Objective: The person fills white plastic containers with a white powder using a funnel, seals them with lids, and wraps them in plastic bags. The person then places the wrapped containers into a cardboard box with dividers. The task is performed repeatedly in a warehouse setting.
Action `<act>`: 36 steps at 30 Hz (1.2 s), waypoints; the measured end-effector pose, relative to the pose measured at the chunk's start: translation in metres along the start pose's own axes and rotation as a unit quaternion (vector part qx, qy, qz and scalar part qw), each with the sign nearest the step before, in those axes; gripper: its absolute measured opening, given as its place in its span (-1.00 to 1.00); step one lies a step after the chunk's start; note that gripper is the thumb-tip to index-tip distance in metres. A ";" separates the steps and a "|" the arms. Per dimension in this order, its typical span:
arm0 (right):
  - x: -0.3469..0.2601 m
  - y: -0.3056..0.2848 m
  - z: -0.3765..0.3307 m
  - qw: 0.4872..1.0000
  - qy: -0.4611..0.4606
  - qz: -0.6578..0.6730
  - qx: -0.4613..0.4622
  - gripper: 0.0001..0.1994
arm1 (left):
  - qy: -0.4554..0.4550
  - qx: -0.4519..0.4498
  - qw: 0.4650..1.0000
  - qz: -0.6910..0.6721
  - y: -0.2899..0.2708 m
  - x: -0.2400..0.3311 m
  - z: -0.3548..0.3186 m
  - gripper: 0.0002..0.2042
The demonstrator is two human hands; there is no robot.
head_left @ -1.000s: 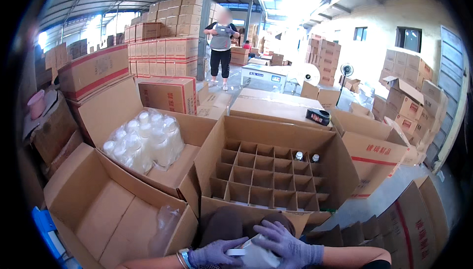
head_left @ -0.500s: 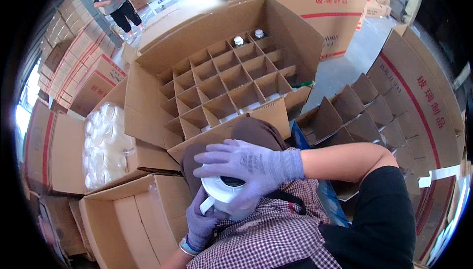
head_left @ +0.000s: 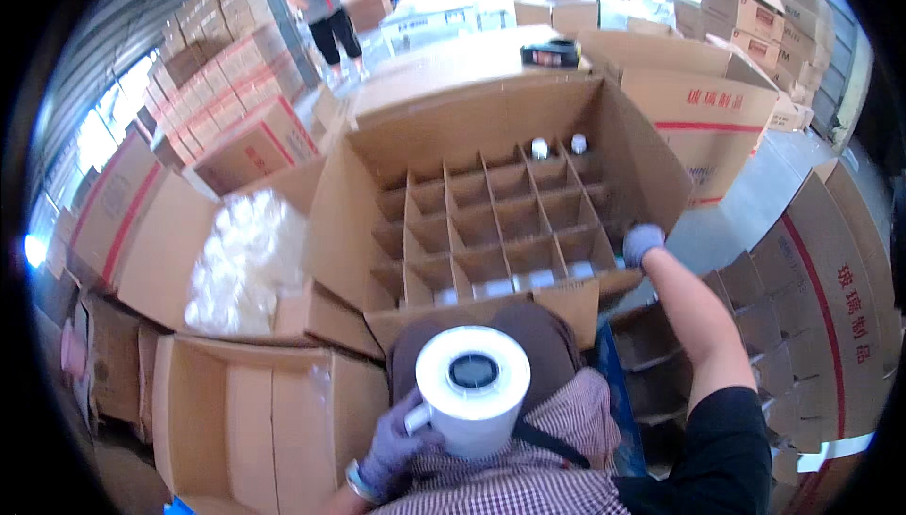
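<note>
In my lap stands a white, cup-shaped vessel (head_left: 477, 425) with a side handle and a dark round centre in its pale top. My left hand (head_left: 401, 444), in a lilac glove, is closed around its handle side. My right hand (head_left: 645, 243), gloved alike, reaches to the right front corner of a large divided carton (head_left: 453, 324). Its fingers look curled there; whatever they hold is hidden. White-capped bottles (head_left: 540, 149) stand in the carton's far cells, and white items show low in its near cells.
At left are a carton of plastic-wrapped clear items (head_left: 241, 265) and an open low carton (head_left: 330, 411). Another divided carton (head_left: 821, 279) is at right. A black-and-yellow object (head_left: 550, 54) lies beyond the main carton. A person (head_left: 321, 5) stands far back among stacked boxes.
My right hand has left the vessel's top and moved to the divided carton's right corner. My left hand still holds the vessel, now more upright. The view has tilted up.
</note>
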State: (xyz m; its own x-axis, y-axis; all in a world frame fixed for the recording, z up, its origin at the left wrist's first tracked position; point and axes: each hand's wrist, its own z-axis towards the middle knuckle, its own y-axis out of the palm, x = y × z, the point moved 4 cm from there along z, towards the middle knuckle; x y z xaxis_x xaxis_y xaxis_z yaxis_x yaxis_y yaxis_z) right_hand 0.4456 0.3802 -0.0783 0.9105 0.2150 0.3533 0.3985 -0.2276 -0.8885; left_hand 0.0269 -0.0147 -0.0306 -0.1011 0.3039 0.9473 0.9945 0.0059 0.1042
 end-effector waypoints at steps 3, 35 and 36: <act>-0.007 -0.081 -0.047 0.994 -0.028 0.040 0.096 -0.75 | -0.015 -0.045 0.998 -0.044 -0.009 0.004 0.003 -0.14; -0.121 -0.163 -0.251 0.761 -0.273 0.588 0.034 -0.70 | 0.175 0.099 0.976 0.084 0.048 0.002 -0.022 -0.27; -0.103 -0.165 -0.231 0.710 -0.222 0.661 0.096 -0.72 | 0.177 0.106 0.976 0.073 0.035 -0.002 -0.011 -0.32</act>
State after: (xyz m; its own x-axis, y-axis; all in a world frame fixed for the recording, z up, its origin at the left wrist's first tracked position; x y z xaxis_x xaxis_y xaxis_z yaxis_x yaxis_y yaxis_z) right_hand 0.3120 0.1762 0.0998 0.3336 0.2218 -0.9162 -0.8337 -0.3842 -0.3966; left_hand 0.0618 -0.0256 -0.0257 0.0769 -0.0321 0.9965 0.9782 0.1957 -0.0692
